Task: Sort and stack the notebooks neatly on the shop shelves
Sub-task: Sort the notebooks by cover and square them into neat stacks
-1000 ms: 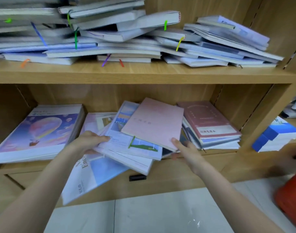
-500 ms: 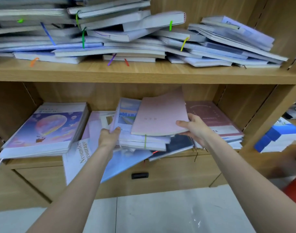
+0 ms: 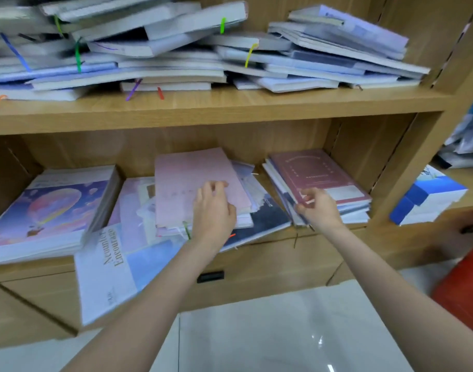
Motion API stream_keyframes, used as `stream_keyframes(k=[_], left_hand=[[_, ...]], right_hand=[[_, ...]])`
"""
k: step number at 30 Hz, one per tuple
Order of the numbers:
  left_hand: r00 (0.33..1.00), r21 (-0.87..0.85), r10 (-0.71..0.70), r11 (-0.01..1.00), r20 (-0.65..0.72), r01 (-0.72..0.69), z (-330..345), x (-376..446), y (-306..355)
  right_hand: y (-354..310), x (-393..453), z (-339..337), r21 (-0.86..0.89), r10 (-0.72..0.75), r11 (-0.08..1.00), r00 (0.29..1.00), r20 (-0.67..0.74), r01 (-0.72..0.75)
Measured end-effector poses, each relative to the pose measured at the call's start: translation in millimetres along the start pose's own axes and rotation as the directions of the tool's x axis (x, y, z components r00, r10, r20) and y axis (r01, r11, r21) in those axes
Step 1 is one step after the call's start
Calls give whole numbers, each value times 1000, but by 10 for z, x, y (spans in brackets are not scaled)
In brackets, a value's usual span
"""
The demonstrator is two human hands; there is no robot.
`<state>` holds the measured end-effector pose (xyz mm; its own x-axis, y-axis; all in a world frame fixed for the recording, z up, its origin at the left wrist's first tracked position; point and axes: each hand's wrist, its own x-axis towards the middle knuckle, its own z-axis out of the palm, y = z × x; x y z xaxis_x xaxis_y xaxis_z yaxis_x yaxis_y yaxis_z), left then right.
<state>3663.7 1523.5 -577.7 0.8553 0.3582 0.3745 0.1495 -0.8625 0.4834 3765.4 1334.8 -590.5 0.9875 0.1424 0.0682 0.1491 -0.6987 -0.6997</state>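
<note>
A pink notebook point(image 3: 181, 189) tops a loose pile in the middle of the lower shelf point(image 3: 324, 234). My left hand point(image 3: 214, 208) lies on its right part, fingers curled on the cover and thumb at its right edge. To the right stands a stack topped by a maroon notebook point(image 3: 318, 170). My right hand point(image 3: 318, 208) pinches that stack's front left corner. A dark navy notebook point(image 3: 265, 218) pokes out between the two piles. A large pale blue notebook point(image 3: 109, 272) hangs over the shelf's front edge. A stack with a balloon cover point(image 3: 50, 208) sits at the left.
The upper shelf carries a messy heap of notebooks point(image 3: 176, 49) with coloured ribbon markers. A blue and white stack of boxes point(image 3: 428, 197) stands in the bay to the right. Something red point(image 3: 463, 285) sits on the floor at the right. A drawer handle point(image 3: 210, 276) is below the shelf.
My right hand let go of the pink notebook and moved right to the maroon stack. My left hand moved from the pile's left side onto the pink notebook, which now lies further back.
</note>
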Motion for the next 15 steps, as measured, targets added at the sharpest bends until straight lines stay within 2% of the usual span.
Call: stream_keyframes(k=[1,3,5,7,9,11,13,15], left_hand=[[998,-11,63,998,31,-62,131,-21,121],[980,-40,167,986,106,-164,368,-62,336],[949,-59,260,966,179,-254,620,-108,518],[921,-81,299,954,250,-287,824,-150,603],[927,-155,231,969,295,-193,1031,-129,644],[934,-258,97,966,343,-5,1134,-67,653],[916,-362,9,920,402,149,1184,30,644],[892,-414,-20,881,452,229,1216,144,633]], right_hand=[[169,33,-92,-97,-75,992,997,20,77],[482,126,-183,-301,-174,927,967,184,224],[755,243,-235,-532,-196,775,930,310,341],[889,313,-255,-648,-226,644,910,348,408],[982,389,-212,-650,-348,586,874,338,484],[1020,444,-142,-587,-488,575,815,313,570],[990,480,-173,-502,-528,644,810,254,577],[899,541,-281,-375,-515,753,839,176,541]])
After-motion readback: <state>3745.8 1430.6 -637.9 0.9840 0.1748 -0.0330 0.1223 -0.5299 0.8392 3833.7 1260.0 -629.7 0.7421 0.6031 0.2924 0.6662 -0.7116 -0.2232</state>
